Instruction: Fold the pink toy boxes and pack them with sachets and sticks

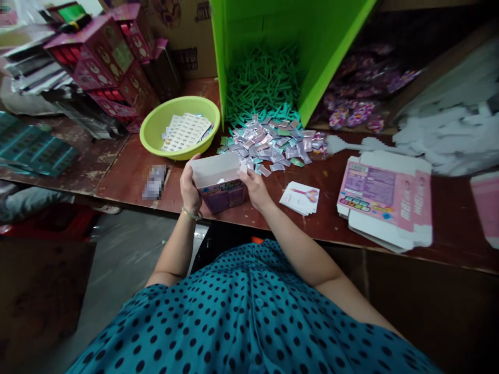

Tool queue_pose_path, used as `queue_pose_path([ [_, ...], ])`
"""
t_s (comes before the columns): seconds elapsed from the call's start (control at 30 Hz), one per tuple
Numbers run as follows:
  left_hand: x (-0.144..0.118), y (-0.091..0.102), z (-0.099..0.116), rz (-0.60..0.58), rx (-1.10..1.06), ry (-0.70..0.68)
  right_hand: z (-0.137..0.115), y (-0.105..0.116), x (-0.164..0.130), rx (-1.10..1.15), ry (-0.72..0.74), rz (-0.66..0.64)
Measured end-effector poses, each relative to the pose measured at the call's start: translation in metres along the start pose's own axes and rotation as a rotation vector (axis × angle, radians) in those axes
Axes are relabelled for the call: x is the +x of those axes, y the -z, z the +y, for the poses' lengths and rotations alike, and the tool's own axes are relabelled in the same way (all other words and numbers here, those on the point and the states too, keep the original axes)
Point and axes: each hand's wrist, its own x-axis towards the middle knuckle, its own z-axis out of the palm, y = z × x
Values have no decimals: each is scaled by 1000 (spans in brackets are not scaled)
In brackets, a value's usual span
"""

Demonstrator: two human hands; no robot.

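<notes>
Between my hands a small purple printed carton [224,197] stands at the table's front edge, its white top flap raised. My left hand [190,188] wraps round the carton's left side, a bangle on the wrist. On the right, the fingers of my right hand [252,188] pinch the carton's upper right corner by a white flap. Just behind the carton lies a heap of small shiny sachets [268,143]. A stack of white printed cards [300,198] rests to the right of my right hand.
A yellow-green bowl [148,130] with sticker sheets stands behind my left hand. Green plastic sticks [263,78] fill an upright green bin [331,62]. Flattened pink cartons [390,200] lie at right, near white plastic pieces [436,135]. Pink boxes [105,57] are stacked back left.
</notes>
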Motion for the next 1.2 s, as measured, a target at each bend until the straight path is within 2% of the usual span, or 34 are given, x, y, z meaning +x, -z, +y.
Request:
queue_pose_path([
  [0.1, -9, 0, -8, 1, -47, 60, -8, -10, 14, 95, -39, 14],
  [0.23, -16, -1, -6, -97, -65, 223, -30, -11, 23, -49, -14, -43],
  [0.4, -22, -11, -3, -111, -81, 209, -47, -4, 42, -303, -58, -152],
  [0.5, -24, -13, -1, -105, -105, 208, -48, -7, 48, -263, -99, -193],
  [0.67, -6, -4, 14, -191, 23, 227, -43, -23, 34, -85, -88, -98],
  [0.73, 3, 1, 18, -205, 74, 234, -40, -28, 30, -147, -33, -53],
  [0.83, 9, 7, 16, -161, 73, 231, -38, -28, 34, -307, 58, -34],
  [0.9, 7, 9, 12, -138, 48, 215, -37, -25, 40, -304, 56, -105],
  [1.0, 3, 10, 7, -87, 2, 190, -37, -16, 47, -92, -26, -236],
  [1.1, 2, 11, 4, -60, -26, 190, -36, -3, 52, 73, -121, -306],
  [1.2, 6, 12, 1, -92, -14, 209, -37, 6, 55, -8, -88, -400],
])
